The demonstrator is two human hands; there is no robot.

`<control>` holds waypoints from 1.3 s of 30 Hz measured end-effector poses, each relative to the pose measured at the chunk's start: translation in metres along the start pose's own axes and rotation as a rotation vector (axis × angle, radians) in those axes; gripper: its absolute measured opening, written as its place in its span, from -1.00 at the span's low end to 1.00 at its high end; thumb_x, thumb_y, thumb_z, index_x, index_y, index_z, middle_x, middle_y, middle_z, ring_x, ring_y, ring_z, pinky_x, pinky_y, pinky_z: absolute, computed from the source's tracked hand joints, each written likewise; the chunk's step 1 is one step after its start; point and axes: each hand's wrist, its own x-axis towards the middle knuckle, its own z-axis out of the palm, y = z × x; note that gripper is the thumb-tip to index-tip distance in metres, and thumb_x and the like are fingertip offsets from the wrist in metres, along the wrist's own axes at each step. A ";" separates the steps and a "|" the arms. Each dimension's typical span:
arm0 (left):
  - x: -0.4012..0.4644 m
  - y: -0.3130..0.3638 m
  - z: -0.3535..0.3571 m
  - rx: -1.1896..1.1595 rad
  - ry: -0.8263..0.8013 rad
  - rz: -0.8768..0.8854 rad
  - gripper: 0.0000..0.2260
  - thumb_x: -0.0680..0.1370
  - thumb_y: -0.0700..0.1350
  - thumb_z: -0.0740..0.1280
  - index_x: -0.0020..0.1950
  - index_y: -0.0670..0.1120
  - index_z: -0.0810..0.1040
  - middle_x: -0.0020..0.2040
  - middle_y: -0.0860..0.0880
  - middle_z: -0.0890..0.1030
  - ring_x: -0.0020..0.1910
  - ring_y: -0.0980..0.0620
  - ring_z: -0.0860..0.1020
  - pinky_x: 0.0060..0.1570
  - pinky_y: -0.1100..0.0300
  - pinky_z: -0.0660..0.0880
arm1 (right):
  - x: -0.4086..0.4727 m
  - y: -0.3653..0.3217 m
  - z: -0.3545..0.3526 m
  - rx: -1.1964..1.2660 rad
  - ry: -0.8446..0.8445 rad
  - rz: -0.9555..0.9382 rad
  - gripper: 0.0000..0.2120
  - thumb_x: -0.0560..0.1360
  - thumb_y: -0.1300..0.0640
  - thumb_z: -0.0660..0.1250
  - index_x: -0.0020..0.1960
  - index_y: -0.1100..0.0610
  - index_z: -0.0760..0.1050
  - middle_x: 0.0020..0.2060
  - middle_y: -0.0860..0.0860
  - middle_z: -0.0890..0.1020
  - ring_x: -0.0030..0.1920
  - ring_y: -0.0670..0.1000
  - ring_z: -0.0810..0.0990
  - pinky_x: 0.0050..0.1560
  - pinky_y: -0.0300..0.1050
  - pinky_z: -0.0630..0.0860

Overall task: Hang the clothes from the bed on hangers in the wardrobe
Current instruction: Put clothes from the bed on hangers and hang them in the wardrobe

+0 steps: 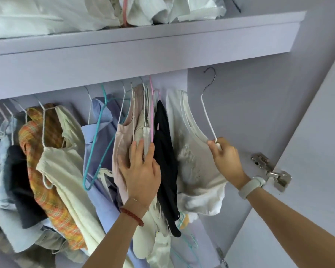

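Right hand clenched on lower corner of white wire hanger carrying white sleeveless top; metal hook free of rail, raised before lilac wardrobe side panel. Left hand flat, fingers spread, grasping nothing, pressing aside pale pink garment beside black garment. Further clothes on hangers at left. Folded white fabric on lilac shelf above.
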 end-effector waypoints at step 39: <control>-0.516 0.437 -0.203 -1.458 -0.899 1.480 -0.73 0.49 0.00 0.17 -0.18 -0.08 0.63 -0.29 -0.05 0.60 -0.34 -0.08 0.57 -0.25 0.09 0.38 | -0.805 -0.063 -0.278 -1.053 1.135 1.319 -0.57 0.50 -0.04 0.05 -0.07 0.23 0.56 -0.39 0.10 0.65 -0.44 0.07 0.61 -0.43 -0.15 0.49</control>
